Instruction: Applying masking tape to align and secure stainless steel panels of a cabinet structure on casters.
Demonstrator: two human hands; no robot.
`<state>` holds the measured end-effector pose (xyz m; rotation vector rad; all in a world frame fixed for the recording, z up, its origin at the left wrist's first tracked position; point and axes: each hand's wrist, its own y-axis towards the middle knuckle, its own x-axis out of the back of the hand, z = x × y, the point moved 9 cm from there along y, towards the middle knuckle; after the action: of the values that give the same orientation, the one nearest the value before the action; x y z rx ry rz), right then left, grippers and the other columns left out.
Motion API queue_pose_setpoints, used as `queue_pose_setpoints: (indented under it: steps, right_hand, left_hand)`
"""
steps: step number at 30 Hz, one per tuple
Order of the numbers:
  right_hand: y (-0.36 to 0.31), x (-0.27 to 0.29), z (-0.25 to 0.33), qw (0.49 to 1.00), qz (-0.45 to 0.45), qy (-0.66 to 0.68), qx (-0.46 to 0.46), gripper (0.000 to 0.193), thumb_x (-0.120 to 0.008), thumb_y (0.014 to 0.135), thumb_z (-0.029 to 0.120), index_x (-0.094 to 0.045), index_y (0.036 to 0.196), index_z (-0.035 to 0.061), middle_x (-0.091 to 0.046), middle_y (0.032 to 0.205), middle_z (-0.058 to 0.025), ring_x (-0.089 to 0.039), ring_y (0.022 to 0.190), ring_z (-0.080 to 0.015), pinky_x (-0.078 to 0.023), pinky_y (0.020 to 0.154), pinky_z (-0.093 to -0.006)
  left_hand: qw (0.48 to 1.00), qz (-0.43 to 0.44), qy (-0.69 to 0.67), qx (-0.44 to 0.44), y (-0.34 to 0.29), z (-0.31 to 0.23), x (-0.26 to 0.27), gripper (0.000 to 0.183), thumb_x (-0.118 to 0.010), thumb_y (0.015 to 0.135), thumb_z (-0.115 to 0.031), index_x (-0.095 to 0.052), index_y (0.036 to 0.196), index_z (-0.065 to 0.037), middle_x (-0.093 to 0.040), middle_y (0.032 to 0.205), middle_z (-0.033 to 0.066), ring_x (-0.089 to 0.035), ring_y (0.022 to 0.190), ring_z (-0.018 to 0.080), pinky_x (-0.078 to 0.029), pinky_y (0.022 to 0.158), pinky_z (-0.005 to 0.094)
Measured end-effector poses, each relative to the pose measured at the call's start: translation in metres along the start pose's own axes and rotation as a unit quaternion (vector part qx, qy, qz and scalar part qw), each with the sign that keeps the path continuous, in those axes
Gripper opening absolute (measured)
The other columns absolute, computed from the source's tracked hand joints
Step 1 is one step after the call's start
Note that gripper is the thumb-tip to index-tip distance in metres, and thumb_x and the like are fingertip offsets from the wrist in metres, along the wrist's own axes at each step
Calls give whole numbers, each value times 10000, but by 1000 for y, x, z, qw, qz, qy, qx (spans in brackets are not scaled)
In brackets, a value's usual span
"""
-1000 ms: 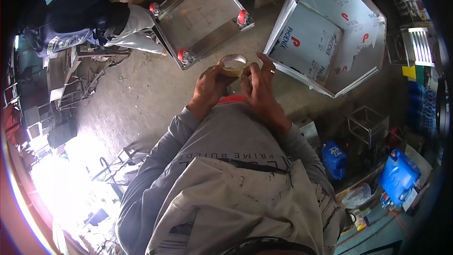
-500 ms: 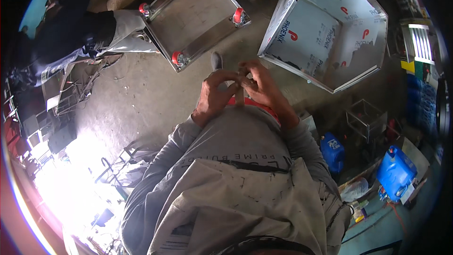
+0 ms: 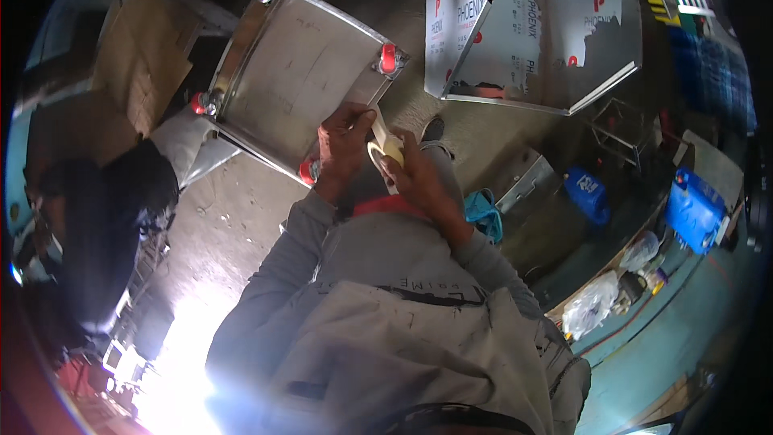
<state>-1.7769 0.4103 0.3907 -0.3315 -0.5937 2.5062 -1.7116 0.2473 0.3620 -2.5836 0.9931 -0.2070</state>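
My right hand (image 3: pixel 423 177) is closed around a pale roll of tape (image 3: pixel 393 150) in front of my waist. A short strip (image 3: pixel 379 124) stands up from the roll. My left hand (image 3: pixel 345 145) pinches that strip between thumb and fingers, close to the roll. Part of the roll is hidden behind the right fingers. Just beyond my left hand lies a flat metal platform (image 3: pixel 314 48), its underside up, with red caster wheels (image 3: pixel 389 59) at its corners. One caster is partly behind my left wrist.
An open metal box (image 3: pixel 459 24) in printed film stands at far right. Blue jerrycans (image 3: pixel 586 193) and a clear plastic bag (image 3: pixel 592 306) are on the right. A person in dark clothes (image 3: pixel 105 225) is at left, near cardboard (image 3: pixel 145 56). Glare whitens the lower left.
The view has turned, bringing the platform nearer my hands. My hands, earlier together at the fingertips, are now slightly apart, with the roll and strip plainly visible between them.
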Motion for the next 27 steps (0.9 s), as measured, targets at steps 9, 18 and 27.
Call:
queue_pose_setpoints:
  steps: [9,18,27]
  right_hand:
    - [48,23,-50,991,-40,97,-79,397,-582,1123,171,-514,1490,38,-693,902,-102,-686,723,-155,-582,679,-314]
    - [83,27,-101,963,19,253,-95,283,-661,1088,222,-638,1295,30,-707,927,-98,-715,714,-170,-605,627,-319]
    - [166,48,-130,944,-209,253,-31,225,-700,1076,222,-701,1098,-2,-674,815,-62,-682,648,-156,-615,582,-336]
  left_hand:
    - [985,152,77,2,94,39,-27,128,-773,1030,-124,-769,1074,-4,-742,943,-16,-640,909,57,-518,812,262]
    - [981,167,95,19,104,45,-42,152,-782,1021,-124,-786,1112,-3,-772,987,18,-698,949,98,-561,850,277]
    - [962,136,215,-103,212,72,-50,207,-835,958,-190,-817,1105,-46,-807,1059,90,-772,875,159,-615,735,315]
